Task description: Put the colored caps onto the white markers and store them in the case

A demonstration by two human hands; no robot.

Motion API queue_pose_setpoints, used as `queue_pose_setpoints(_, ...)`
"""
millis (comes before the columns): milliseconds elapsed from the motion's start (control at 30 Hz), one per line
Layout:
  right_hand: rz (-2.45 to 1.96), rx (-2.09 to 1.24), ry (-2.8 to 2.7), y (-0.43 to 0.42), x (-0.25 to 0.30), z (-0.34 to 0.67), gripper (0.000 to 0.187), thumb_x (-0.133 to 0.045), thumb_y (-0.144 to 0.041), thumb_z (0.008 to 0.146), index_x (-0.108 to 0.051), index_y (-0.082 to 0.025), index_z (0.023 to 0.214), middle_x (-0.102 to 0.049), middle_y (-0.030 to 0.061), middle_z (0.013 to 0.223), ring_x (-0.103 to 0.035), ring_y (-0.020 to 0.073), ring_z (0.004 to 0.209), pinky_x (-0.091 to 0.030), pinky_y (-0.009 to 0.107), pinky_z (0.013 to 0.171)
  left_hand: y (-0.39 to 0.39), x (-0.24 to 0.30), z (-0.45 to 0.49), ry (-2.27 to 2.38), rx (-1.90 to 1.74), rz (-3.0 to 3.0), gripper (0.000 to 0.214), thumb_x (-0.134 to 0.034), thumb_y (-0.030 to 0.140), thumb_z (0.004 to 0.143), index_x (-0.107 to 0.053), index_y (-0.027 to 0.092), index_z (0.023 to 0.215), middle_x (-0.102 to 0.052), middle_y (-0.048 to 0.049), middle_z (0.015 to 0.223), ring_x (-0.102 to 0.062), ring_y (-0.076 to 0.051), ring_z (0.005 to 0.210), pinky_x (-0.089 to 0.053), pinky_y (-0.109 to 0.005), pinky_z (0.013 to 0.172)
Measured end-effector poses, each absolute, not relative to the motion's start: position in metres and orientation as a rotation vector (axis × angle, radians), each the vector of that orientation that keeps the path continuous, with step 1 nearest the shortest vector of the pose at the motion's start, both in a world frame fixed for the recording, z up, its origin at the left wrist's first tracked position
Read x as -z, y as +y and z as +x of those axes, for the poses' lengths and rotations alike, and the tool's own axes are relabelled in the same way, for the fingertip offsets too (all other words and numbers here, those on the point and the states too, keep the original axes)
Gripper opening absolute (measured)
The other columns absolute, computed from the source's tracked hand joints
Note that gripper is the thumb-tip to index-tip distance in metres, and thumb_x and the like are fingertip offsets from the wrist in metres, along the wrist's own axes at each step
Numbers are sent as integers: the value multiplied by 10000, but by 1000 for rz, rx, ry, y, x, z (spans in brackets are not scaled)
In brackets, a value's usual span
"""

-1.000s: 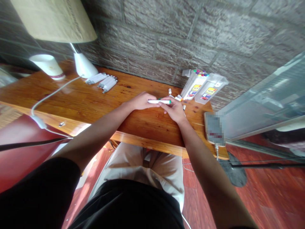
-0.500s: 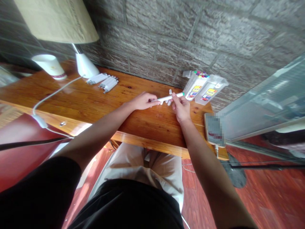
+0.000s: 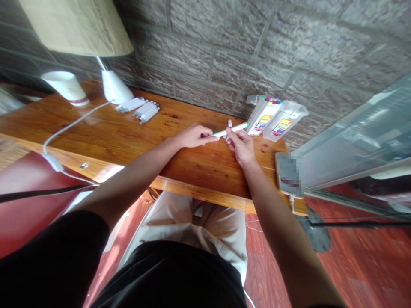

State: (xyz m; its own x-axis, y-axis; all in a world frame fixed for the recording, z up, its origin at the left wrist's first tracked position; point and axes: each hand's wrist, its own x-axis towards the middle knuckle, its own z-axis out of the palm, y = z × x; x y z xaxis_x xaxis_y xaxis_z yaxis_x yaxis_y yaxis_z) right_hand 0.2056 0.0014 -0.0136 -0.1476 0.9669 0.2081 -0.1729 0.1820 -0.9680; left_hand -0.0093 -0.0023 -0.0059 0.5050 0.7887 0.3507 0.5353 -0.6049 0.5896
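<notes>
Where a white marker point(image 3: 231, 129) spans them, left hand point(image 3: 192, 136) pinching, right hand point(image 3: 241, 147) pinching.

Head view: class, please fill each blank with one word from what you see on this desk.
1. The left hand and the right hand hold one white marker over the ___ desk.
2. A row of loose markers lies beside the base of the ___.
3. Two clear marker cases stand against the stone ___.

Missing words: wooden; lamp; wall.
</notes>
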Motion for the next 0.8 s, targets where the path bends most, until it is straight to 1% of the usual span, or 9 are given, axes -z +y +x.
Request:
queue_pose_setpoints(67, -861, -1238, -1252, 3, 12, 206, 408, -867, -554, 658, -662, -205, 709, -619, -34, 647, -534, 74, 563, -346, 193, 421, -2, 6, -9, 1108, -853, 2338, 489, -549, 584, 934, -699, 159, 744, -661, 2, 587, -531, -90, 529, -338, -218, 542)
queue_pose_setpoints(167, -854, -1292, -1132, 5, 10, 208, 395, -849, -548, 672, -660, -211, 757, -683, -13, 700, -604, 97, 623, -383, 194, 451, -1, 6, -10, 1120, -860, 2361, 529, -515, 578, 953, -678, 155, 682, -652, -5, 575, -519, -89, 518, -330, -225, 536)
queue_pose_setpoints(233, -873, -1332, -1054, 7, 9, 209, 398, -806, -569, 707, -653, -213, 798, -702, -2, 700, -605, 101, 600, -368, 194, 438, -1, 6, -10, 1132, -866, 2379, 560, -495, 576, 964, -662, 153, 637, -639, -9, 557, -515, -91, 513, -325, -230, 533)
queue_pose_setpoints(300, -894, -1330, -1023, 9, 10, 210, 402, -758, -593, 741, -630, -216, 804, -699, -3, 675, -569, 99, 541, -324, 199, 407, -1, 6, -10, 1141, -863, 2376, 562, -477, 578, 972, -689, 153, 671, -649, -12, 563, -531, -95, 517, -332, -229, 534)
queue_pose_setpoints(367, -900, -1299, -1031, 12, 12, 211, 412, -727, -614, 756, -599, -223, 790, -685, -12, 655, -530, 97, 496, -282, 208, 387, -1, 6, -10, 1140, -857, 2372, 547, -462, 576, 978, -731, 154, 756, -677, -15, 590, -561, -100, 534, -351, -222, 543)
queue_pose_setpoints(433, -889, -1263, -1047, 15, 15, 211, 434, -702, -644, 760, -568, -232, 777, -658, -22, 641, -535, 106, 497, -284, 219, 387, -1, 7, -10, 1134, -858, 2379, 546, -447, 571, 985, -747, 154, 799, -691, -18, 603, -581, -103, 548, -368, -216, 558)
queue_pose_setpoints(567, -805, -1260, -1039, 17, 16, 210, 485, -670, -702, 763, -508, -246, 752, -575, -35, 608, -601, 138, 583, -454, 262, 486, 1, 8, -11, 1135, -866, 2374, 552, -450, 576, 984, -753, 151, 806, -696, -19, 599, -595, -105, 558, -393, -211, 584)
queue_pose_setpoints(667, -723, -1328, -1025, 15, 10, 208, 489, -656, -709, 784, -475, -257, 740, -520, -45, 567, -561, 140, 566, -541, 308, 591, 2, 9, -12, 1125, -867, 2366, 554, -450, 581, 984, -756, 150, 818, -699, -19, 598, -600, -107, 558, -405, -212, 597)
queue_pose_setpoints(800, -717, -1431, -1027, 8, 0, 207, 468, -630, -706, 816, -470, -267, 772, -455, -61, 533, -511, 139, 526, -500, 294, 527, 1, 8, -11, 1136, -872, 2360, 572, -455, 603, 977, -748, 149, 790, -693, -20, 591, -601, -112, 559, -405, -218, 596)
